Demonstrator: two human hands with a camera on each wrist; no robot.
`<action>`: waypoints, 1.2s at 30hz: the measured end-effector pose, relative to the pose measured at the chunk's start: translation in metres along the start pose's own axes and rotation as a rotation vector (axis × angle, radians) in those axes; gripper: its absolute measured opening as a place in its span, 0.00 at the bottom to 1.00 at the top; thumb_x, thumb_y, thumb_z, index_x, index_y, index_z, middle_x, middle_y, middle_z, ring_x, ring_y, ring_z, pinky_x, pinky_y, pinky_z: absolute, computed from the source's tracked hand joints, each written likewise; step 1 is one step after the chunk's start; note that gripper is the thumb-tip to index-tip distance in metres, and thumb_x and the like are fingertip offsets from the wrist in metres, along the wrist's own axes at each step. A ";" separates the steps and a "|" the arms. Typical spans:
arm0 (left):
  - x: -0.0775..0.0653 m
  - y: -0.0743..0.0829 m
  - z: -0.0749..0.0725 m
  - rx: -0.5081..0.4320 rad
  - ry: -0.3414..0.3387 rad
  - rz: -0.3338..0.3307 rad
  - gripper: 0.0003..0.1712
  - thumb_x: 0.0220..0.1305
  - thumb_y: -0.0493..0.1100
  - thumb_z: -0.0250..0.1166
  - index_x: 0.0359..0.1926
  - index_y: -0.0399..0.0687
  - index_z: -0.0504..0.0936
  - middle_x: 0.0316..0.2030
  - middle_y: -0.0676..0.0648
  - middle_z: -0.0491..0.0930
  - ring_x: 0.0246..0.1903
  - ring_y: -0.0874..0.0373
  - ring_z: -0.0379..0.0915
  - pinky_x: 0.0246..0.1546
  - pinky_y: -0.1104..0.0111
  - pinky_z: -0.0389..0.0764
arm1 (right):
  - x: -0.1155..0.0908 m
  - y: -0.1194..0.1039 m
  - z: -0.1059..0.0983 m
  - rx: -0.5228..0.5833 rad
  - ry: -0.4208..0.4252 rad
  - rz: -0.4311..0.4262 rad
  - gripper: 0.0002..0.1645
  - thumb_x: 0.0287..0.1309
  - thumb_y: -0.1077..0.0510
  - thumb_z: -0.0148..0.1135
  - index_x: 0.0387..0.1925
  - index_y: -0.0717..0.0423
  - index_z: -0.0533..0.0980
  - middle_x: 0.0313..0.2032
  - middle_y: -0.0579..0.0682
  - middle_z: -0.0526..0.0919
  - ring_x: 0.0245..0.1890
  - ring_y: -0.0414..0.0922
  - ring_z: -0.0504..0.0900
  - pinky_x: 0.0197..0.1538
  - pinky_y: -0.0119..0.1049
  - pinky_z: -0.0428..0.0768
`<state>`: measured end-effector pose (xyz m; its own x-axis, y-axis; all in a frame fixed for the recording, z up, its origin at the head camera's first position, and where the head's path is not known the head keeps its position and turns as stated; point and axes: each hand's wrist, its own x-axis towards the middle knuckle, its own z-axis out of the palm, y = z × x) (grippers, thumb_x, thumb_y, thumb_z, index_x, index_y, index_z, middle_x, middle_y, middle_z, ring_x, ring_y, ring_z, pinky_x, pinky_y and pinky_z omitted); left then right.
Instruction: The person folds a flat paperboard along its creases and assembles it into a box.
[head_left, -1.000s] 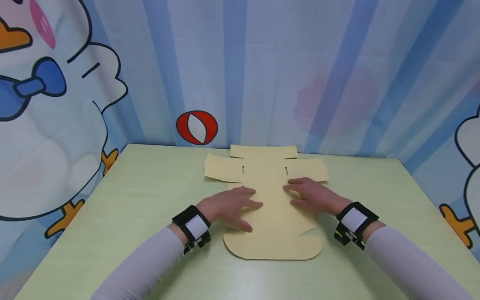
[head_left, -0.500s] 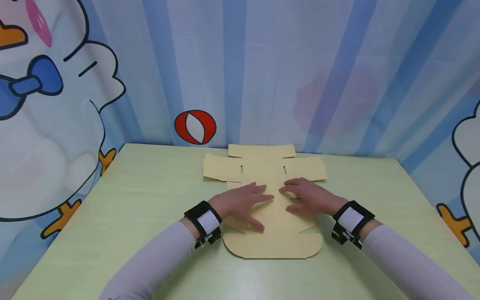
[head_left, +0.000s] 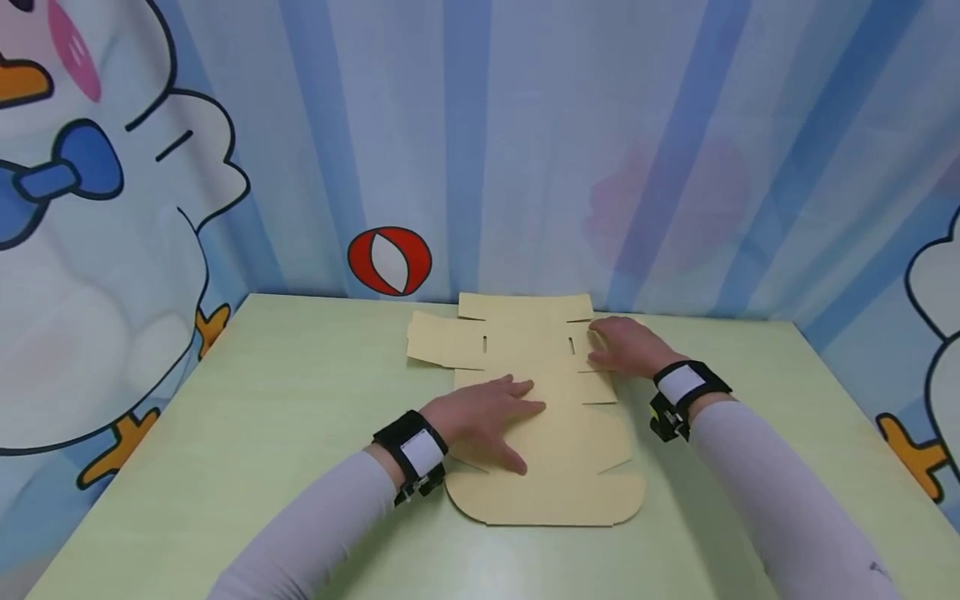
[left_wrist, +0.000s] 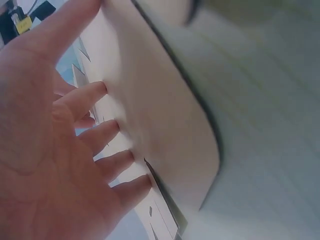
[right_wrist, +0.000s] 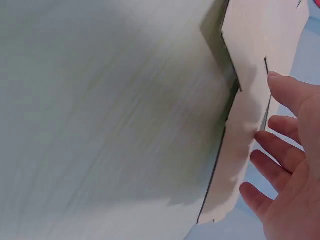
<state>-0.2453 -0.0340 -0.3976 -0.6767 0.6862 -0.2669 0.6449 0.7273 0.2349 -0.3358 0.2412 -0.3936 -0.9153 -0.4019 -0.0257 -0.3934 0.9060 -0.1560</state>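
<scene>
A flat tan cardboard box blank (head_left: 551, 496) lies on the table, with slits, side flaps and a rounded near end. My left hand (head_left: 483, 423) rests on its middle-left part, fingers spread; the left wrist view shows the fingertips touching the cardboard. At the upper right side flap is my right hand (head_left: 633, 346), covering most of that flap. Seen from the right wrist, its loosely bent fingers (right_wrist: 280, 152) are at the flap's surface, and no grip on it shows. The upper left side flap (head_left: 446, 340) lies spread outward, slightly raised at its edge.
The pale green table (head_left: 315, 358) extends around the cardboard on both sides and in front. Right behind its far edge hangs a blue striped curtain (head_left: 525, 167) printed with cartoon birds and a red-and-white ball. Each wrist wears a black strap (head_left: 412, 454) with a small device.
My right hand has moved away from the cardboard's middle to the upper right flap. The left hand first shifted a little to the right, then stayed. The cardboard has not visibly moved.
</scene>
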 end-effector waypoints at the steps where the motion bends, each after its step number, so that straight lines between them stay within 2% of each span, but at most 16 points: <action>1: 0.000 0.000 0.001 -0.003 0.002 0.000 0.51 0.53 0.70 0.69 0.75 0.69 0.59 0.79 0.52 0.49 0.79 0.49 0.42 0.76 0.51 0.57 | 0.002 0.002 0.001 0.007 0.000 0.015 0.31 0.64 0.53 0.61 0.61 0.69 0.70 0.57 0.68 0.78 0.59 0.63 0.76 0.63 0.57 0.74; 8: -0.002 0.002 0.006 -0.018 0.007 0.008 0.51 0.53 0.70 0.69 0.75 0.70 0.59 0.79 0.53 0.49 0.79 0.49 0.41 0.75 0.51 0.58 | 0.009 0.003 0.007 0.002 -0.030 0.079 0.30 0.66 0.49 0.58 0.58 0.69 0.70 0.53 0.66 0.80 0.52 0.60 0.79 0.55 0.55 0.77; 14: -0.003 0.002 0.005 -0.016 0.014 0.009 0.51 0.52 0.70 0.69 0.75 0.70 0.59 0.79 0.53 0.50 0.79 0.49 0.42 0.75 0.51 0.58 | 0.011 0.004 0.007 0.001 -0.039 0.141 0.40 0.65 0.47 0.59 0.66 0.71 0.63 0.61 0.71 0.74 0.59 0.67 0.75 0.63 0.62 0.71; 19: -0.002 0.000 0.004 -0.023 0.011 0.008 0.51 0.52 0.70 0.69 0.74 0.71 0.60 0.78 0.53 0.50 0.79 0.49 0.42 0.75 0.51 0.59 | 0.013 0.006 0.005 0.025 -0.027 0.161 0.42 0.63 0.46 0.62 0.67 0.70 0.61 0.61 0.72 0.74 0.59 0.67 0.74 0.60 0.62 0.73; 23: -0.002 -0.001 0.002 -0.021 0.012 0.005 0.51 0.52 0.70 0.69 0.74 0.71 0.60 0.79 0.54 0.49 0.79 0.49 0.42 0.75 0.50 0.58 | 0.015 0.007 0.000 0.019 0.006 0.159 0.40 0.61 0.46 0.64 0.64 0.69 0.64 0.57 0.70 0.76 0.57 0.66 0.76 0.57 0.64 0.74; 30: -0.002 -0.003 0.002 -0.016 0.021 0.007 0.51 0.52 0.70 0.69 0.75 0.70 0.59 0.79 0.53 0.48 0.79 0.49 0.40 0.75 0.49 0.58 | 0.014 0.007 -0.007 0.029 0.080 0.184 0.37 0.58 0.48 0.68 0.62 0.65 0.67 0.56 0.68 0.78 0.57 0.65 0.76 0.57 0.69 0.70; 36: 0.000 -0.004 0.004 -0.016 0.020 0.011 0.52 0.52 0.71 0.69 0.75 0.70 0.59 0.79 0.53 0.48 0.79 0.49 0.40 0.75 0.49 0.58 | 0.011 0.006 -0.009 0.033 0.170 0.215 0.31 0.59 0.49 0.69 0.58 0.62 0.71 0.55 0.65 0.80 0.56 0.64 0.76 0.56 0.68 0.67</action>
<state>-0.2460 -0.0371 -0.4021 -0.6769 0.6941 -0.2451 0.6465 0.7198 0.2529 -0.3493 0.2431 -0.3859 -0.9798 -0.1705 0.1043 -0.1884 0.9621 -0.1973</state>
